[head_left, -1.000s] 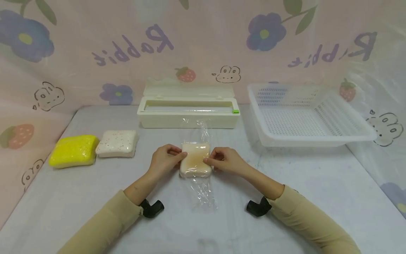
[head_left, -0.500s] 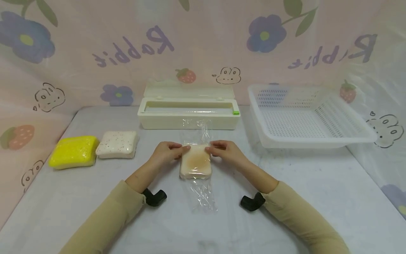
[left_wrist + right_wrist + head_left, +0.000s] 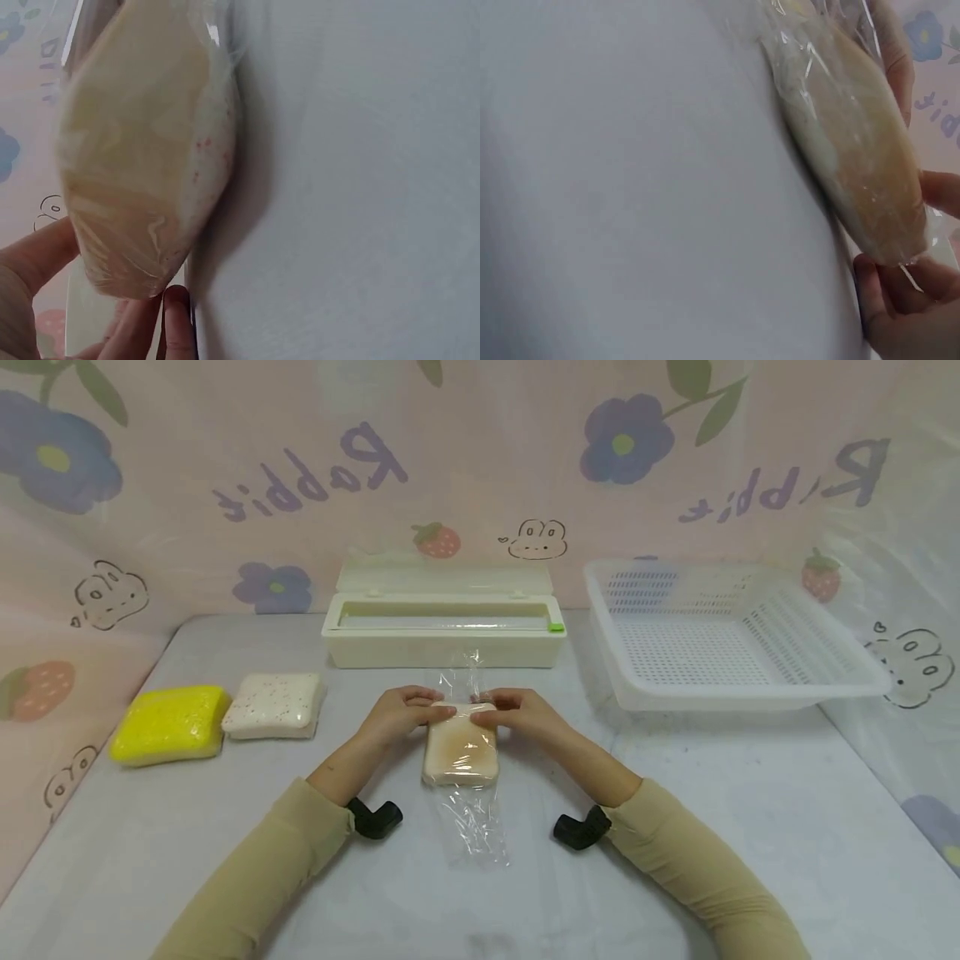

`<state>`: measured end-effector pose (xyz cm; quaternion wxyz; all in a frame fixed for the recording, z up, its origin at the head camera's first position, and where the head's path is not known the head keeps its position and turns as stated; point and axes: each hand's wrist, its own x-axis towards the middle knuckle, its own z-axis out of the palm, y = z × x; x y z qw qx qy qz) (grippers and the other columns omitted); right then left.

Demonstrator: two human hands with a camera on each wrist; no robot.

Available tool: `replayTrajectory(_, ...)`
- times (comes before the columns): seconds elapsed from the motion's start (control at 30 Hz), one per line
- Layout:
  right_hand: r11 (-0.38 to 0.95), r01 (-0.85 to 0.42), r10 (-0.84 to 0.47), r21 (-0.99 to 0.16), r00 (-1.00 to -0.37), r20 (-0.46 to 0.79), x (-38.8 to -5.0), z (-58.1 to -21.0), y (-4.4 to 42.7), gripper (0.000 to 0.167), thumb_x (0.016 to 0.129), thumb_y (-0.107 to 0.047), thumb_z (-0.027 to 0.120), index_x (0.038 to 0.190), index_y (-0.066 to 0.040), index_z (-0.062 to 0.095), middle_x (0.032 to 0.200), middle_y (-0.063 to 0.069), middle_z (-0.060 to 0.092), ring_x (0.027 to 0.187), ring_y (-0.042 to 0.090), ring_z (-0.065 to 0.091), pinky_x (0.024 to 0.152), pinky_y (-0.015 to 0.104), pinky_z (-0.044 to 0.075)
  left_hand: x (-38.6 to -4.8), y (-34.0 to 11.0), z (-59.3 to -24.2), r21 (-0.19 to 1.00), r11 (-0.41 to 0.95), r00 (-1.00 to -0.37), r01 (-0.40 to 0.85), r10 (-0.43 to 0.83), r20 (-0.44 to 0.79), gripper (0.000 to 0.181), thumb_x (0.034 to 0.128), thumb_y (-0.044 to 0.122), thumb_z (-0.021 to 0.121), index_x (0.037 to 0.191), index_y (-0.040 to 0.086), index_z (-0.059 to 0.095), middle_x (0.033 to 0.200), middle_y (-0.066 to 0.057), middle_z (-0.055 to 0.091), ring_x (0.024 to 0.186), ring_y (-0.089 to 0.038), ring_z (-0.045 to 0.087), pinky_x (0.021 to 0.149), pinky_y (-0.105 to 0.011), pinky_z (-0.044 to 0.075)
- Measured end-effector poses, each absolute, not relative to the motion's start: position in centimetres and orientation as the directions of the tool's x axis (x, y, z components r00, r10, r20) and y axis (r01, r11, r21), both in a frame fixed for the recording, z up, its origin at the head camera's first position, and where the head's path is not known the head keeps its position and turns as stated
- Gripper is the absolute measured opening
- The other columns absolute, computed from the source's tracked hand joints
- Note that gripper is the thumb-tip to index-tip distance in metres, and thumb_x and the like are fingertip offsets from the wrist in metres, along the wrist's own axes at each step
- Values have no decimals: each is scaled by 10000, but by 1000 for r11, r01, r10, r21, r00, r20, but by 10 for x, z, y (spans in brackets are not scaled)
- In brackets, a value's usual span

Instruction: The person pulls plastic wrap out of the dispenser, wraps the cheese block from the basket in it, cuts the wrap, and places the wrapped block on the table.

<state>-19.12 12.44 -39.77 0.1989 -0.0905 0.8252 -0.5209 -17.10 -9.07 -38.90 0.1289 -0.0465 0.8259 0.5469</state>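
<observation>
A toast-shaped bread slice [image 3: 459, 752], browned in the middle and covered in clear plastic wrap [image 3: 472, 827], lies in front of the person. The wrap sticks out flat beyond its near and far edges. At the far left corner the left hand [image 3: 401, 717] pinches the slice, thumb on top and fingers behind and below. The right hand [image 3: 525, 717] holds the far right corner in the same way. Both wrist views show the wrapped slice's side, with the left thumb [image 3: 41, 251] and right fingers [image 3: 900, 289] against its end. Some fingertips are hidden behind the slice.
Behind the slice stands a cream wrap dispenser box [image 3: 446, 650] with its lid raised. A white perforated basket [image 3: 750, 689] is at the back right. To the left lie a yellow wrapped slice [image 3: 171, 725] and a white speckled wrapped slice [image 3: 273, 704].
Both hands have slid from the slice's sides to its far corners, and the thumbs have come closer together on top. The slice has stayed nearly in place.
</observation>
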Motion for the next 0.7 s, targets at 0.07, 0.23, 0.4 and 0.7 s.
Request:
replayTrajectory(0.07,419,65,-360,-906,-904,-231,-191,-398,123,448,824,-273,731,1241,-135,646,1278,36,635,1260,202,501,1117,434,308,-172,-91,-391,901,383,-965,-205,73,-251,475,816,249,742,1232,53,623,1214,-108,663,1196,-239,546,1002,-354,401)
replayTrajectory(0.23,330,99,-385,-939,-894,-230,-194,-399,120,473,842,-200,705,1296,-119,598,1289,49,628,1253,191,519,1086,399,336,-176,-94,-397,934,293,-964,-206,105,-245,489,829,191,734,1278,57,593,1295,-92,619,1226,-221,535,1037,-346,398)
replayTrajectory(0.4,172,162,-437,-972,-872,-223,-197,-402,120,471,882,-114,648,1337,-69,538,1293,87,618,1224,162,556,1005,303,397,-178,-97,-402,957,232,-962,-172,170,-214,492,858,153,707,1317,54,560,1307,-110,607,1198,-210,562,978,-297,434)
replayTrajectory(0.7,50,172,-470,-984,-865,-175,-199,-406,120,433,899,-35,611,1322,2,524,1292,126,609,1195,148,580,1009,270,413,-177,-96,-404,965,213,-966,-151,177,-190,361,859,141,710,1198,29,656,1168,-54,694,1158,-163,560,938,-250,406)
